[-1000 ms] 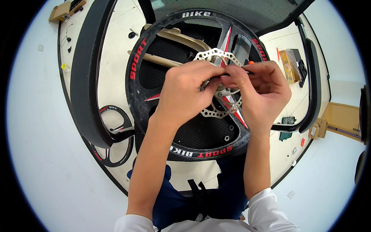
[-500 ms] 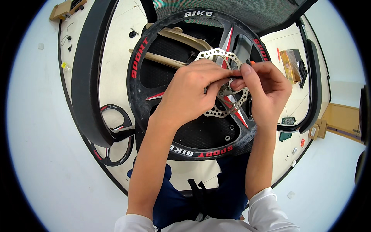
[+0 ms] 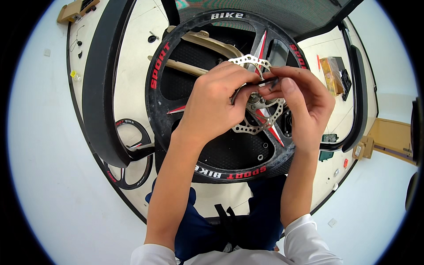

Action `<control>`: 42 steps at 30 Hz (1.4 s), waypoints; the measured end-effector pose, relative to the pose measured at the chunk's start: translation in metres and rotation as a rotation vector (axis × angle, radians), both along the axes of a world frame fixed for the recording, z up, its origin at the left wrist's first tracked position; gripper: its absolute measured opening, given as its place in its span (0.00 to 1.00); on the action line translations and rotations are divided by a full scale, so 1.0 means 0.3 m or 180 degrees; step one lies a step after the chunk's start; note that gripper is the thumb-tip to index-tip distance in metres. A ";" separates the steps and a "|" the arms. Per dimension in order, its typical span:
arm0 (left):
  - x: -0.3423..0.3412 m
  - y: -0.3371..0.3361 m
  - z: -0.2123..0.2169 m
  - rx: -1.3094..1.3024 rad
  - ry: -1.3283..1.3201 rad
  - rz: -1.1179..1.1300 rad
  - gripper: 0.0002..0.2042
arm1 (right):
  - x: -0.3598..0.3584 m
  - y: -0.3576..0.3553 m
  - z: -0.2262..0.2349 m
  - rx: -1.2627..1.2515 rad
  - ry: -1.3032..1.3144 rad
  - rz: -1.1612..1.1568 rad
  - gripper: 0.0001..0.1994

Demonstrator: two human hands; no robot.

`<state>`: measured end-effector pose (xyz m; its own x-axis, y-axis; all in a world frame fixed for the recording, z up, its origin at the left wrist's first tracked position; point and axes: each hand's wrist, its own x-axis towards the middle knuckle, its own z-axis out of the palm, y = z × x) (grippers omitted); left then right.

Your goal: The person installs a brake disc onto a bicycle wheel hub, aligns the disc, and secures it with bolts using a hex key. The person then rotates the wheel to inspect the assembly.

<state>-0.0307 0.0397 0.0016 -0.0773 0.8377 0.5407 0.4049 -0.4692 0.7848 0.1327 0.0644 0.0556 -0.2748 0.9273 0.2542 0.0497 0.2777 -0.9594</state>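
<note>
A black three-spoke bicycle wheel (image 3: 152, 104) with red and silver accents lies flat before me, a perforated silver brake disc (image 3: 251, 129) at its hub. Over the disc, my left hand (image 3: 216, 99) is closed on a thin black rod-like tool (image 3: 265, 81) that points right. My right hand (image 3: 304, 97) curls around the tool's far end, thumb and fingers bent close together. Whatever small piece sits in those fingertips is blurred and partly hidden. Both hands cover part of the hub and disc.
The wheel rests on a black chair seat (image 3: 225, 152) between armrests (image 3: 104, 88). Two small metal rings (image 3: 260, 157) lie on the seat between spokes. Beige frame-like bars (image 3: 190, 68) show beneath the wheel. Another wheel (image 3: 145, 170) lies on the floor at left, a cardboard box (image 3: 363, 147) at right.
My right fingers have shifted slightly and opened a little, with the thumb lower. More of the black tool shows between the hands. The orange bit near my right fingertips is out of sight.
</note>
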 end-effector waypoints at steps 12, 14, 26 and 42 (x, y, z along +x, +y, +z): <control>0.013 -0.007 0.007 -0.0017 0.0054 0.0225 0.11 | 0.001 0.016 -0.027 -0.0268 0.0206 -0.0016 0.14; 0.018 -0.006 0.002 -0.0023 0.0021 0.0294 0.11 | -0.003 0.014 -0.039 -0.0169 0.0227 -0.0015 0.15; 0.033 -0.002 0.001 -0.0003 -0.0079 0.0167 0.07 | 0.021 0.036 -0.037 0.0326 -0.0310 -0.0183 0.17; 0.005 -0.008 -0.004 -0.0140 -0.0189 -0.0055 0.07 | 0.049 0.233 0.236 0.3353 -0.3439 0.2130 0.12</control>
<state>-0.0292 0.0374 0.0005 -0.0935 0.8620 0.4982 0.3492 -0.4402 0.8272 0.1475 0.1342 0.1264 -0.9867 0.1333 0.0929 0.1383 0.9891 0.0499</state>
